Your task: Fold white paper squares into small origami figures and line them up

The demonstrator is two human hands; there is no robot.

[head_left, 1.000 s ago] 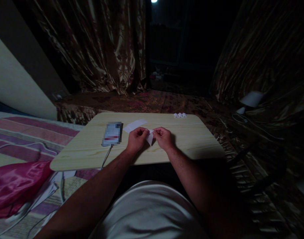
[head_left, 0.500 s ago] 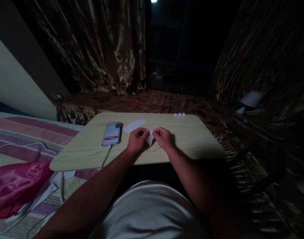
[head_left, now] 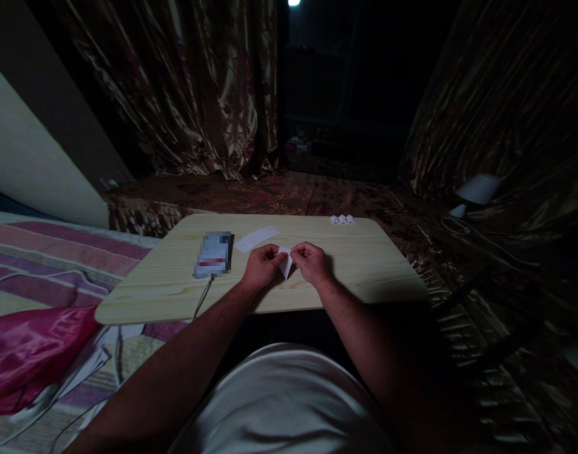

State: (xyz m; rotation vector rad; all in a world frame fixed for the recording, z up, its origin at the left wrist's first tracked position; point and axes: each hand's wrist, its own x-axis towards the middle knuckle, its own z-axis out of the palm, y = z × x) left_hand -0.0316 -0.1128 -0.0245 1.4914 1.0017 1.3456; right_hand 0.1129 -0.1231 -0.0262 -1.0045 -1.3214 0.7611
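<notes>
Between my two hands is a small piece of folded white paper [head_left: 285, 263], its lower end coming to a point. My left hand [head_left: 263, 265] pinches its left side, the thumb lying on the paper's face. On the other side, my right hand [head_left: 309, 260] grips the upper right edge between thumb and fingertips. Flat white paper strips [head_left: 257, 238] lie on the table just beyond my left hand. Three small folded white paper shapes [head_left: 342, 219] sit in a row near the table's far right edge.
The pale wooden table [head_left: 364, 265] also bears a blurred-out phone [head_left: 213, 255] on the left, with a cable [head_left: 202, 299] running off the near edge. A pink satin cloth [head_left: 38, 353] lies on the striped bed. A white lamp [head_left: 478, 188] stands at the right.
My left thumb has shifted across the paper and the left fingers have dropped slightly, so more of its upper face shows. My right hand stays nearly still.
</notes>
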